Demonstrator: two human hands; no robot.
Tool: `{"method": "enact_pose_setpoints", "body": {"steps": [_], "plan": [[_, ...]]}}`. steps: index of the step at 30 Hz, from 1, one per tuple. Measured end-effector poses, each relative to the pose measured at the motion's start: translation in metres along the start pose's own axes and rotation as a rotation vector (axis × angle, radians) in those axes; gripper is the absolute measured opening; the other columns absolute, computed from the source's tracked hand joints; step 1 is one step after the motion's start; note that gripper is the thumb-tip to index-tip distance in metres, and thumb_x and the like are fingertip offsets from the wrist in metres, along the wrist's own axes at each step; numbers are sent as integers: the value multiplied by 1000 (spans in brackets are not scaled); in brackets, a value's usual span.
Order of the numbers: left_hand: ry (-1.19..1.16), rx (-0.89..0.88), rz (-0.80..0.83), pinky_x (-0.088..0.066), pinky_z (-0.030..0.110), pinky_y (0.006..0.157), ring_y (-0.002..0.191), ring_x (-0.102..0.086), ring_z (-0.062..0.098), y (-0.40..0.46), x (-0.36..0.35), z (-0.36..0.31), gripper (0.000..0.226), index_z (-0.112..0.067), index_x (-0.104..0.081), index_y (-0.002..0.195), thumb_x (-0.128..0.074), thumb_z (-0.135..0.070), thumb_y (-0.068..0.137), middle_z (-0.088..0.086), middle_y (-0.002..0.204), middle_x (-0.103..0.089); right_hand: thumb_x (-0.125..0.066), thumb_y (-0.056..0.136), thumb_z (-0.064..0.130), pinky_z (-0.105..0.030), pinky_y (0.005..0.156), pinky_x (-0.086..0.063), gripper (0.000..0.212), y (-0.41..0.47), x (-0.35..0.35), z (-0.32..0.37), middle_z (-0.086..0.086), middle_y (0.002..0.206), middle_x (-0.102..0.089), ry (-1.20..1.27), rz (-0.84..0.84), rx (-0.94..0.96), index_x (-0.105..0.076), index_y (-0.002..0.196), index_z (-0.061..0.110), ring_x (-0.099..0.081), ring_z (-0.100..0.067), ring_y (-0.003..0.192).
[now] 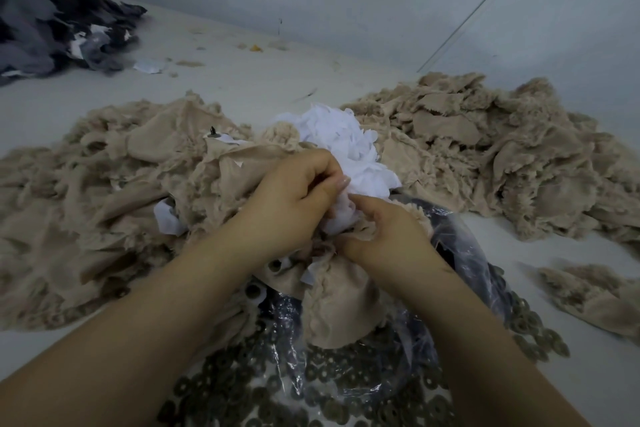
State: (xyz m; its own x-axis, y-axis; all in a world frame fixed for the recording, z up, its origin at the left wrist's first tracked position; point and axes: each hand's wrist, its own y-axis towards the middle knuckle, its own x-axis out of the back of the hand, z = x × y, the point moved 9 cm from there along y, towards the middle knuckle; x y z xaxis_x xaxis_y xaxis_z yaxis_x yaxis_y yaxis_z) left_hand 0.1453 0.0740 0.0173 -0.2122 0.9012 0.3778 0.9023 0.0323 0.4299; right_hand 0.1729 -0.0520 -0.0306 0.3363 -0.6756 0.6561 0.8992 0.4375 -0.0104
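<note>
Dark ring-shaped washers [346, 381] lie nearest us, scattered around a crumpled clear plastic bag [460, 253] and seen through it at the front of the bench, with our two bare forearms reaching over them. At the far left, a heap of dark grey fabric cuttings [45, 10] sits against the wall in the back corner, well apart from our work. Nearer us on the left, a wide pile of beige furry cuttings [97, 204] spreads over the pale bench [263, 83], and a small black peg [212, 131] stands near its far edge. Our left grip [294, 198] comes next, fingers curled and thumb pressed down, pinching a wad of white fabric [346, 146] that bulges up just behind both grips. Below the knuckles hangs the beige furry piece [339, 308] we are working on. It rests on the plastic bag, with two round eye-like parts [275, 265] showing at its left side. Our right grip [388, 236] is just beside the left, clenched on the upper edge of that beige furry piece where the white fabric meets it, thumb touching the white. Farther right, a second heap of beige cuttings [485, 149] covers the bench up to the wall, and one loose beige scrap [588, 291] lies alone near the right edge.
</note>
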Motion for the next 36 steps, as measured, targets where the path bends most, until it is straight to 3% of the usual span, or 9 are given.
{"method": "enact_pose_setpoints", "body": {"steps": [5, 8, 14, 19, 22, 27, 30, 33, 36], "plan": [[-235, 86, 18, -51, 42, 52, 53, -62, 30, -10, -11, -3, 24, 2, -50, 85, -43, -11, 104, 10, 62, -65, -68, 83, 9, -13, 59, -38, 22, -1, -2, -9, 12, 72, -63, -16, -10, -25, -68, 82, 31, -58, -9, 73], [-283, 90, 5, -47, 31, 48, 50, -57, 20, -14, -11, -10, 26, 2, -48, 84, -42, -11, 105, 4, 59, -60, -68, 83, 7, -10, 55, -39, 31, 1, -3, -9, 11, 66, -62, -43, -19, -43, -59, 66, 32, -57, -8, 68], [-309, 125, -84, -42, 24, 46, 50, -51, 19, -18, 0, -6, 34, 1, -53, 80, -43, -19, 105, 10, 61, -54, -64, 86, 10, -27, 66, -43, 11, -2, 0, 0, -2, 85, -68, -127, -52, -28, -70, 92, 17, -63, -22, 87], [-301, 171, -92, -48, 29, 49, 54, -56, 25, -19, -2, 5, 32, 2, -53, 84, -40, -16, 106, 20, 65, -62, -70, 86, 11, -10, 62, -44, 70, -26, 21, 22, 5, 91, -64, -43, -251, 154, -44, 146, 34, -57, -8, 76], [-303, 150, -117, -49, 35, 52, 59, -58, 29, -16, -4, 3, 32, 5, -54, 88, -40, -17, 106, 18, 68, -65, -71, 83, 5, 2, 64, -38, 67, -32, 22, 29, 24, 95, -61, -30, -231, 204, -53, 139, 38, -57, 6, 76], [-325, 169, -98, -48, 25, 50, 57, -57, 12, -16, -11, 10, 29, -7, -63, 87, -43, -16, 105, 6, 72, -67, -73, 81, 9, -5, 48, -39, 53, -38, 29, 22, 11, 68, -70, 42, -295, 177, -66, 126, 38, -51, 4, 45], [-397, 182, -7, -49, 22, 54, 58, -58, 12, -16, -20, 15, 22, -13, -63, 90, -46, 1, 96, 0, 70, -69, -75, 83, 16, -3, 50, -39, 28, -38, 35, 12, 21, 56, -63, 121, -365, 119, -76, 101, 37, -57, 8, 50], [-246, 85, 48, -52, 28, 69, 74, -64, 19, -14, -21, 12, 39, -15, -63, 97, -49, 19, 85, 3, 84, -70, -78, 84, 19, -7, 47, -41, 19, -39, 38, 5, 19, 56, -68, 189, -397, 93, -76, 80, 38, -59, 0, 47], [122, -27, 164, -50, 19, 72, 81, -63, 10, -10, -28, 8, 38, -17, -70, 104, -64, 12, 80, -6, 95, -66, -78, 83, 19, -6, 45, -37, 23, -45, 38, 7, 22, 52, -64, 205, -389, 105, -74, 73, 39, -55, 2, 45]]}}
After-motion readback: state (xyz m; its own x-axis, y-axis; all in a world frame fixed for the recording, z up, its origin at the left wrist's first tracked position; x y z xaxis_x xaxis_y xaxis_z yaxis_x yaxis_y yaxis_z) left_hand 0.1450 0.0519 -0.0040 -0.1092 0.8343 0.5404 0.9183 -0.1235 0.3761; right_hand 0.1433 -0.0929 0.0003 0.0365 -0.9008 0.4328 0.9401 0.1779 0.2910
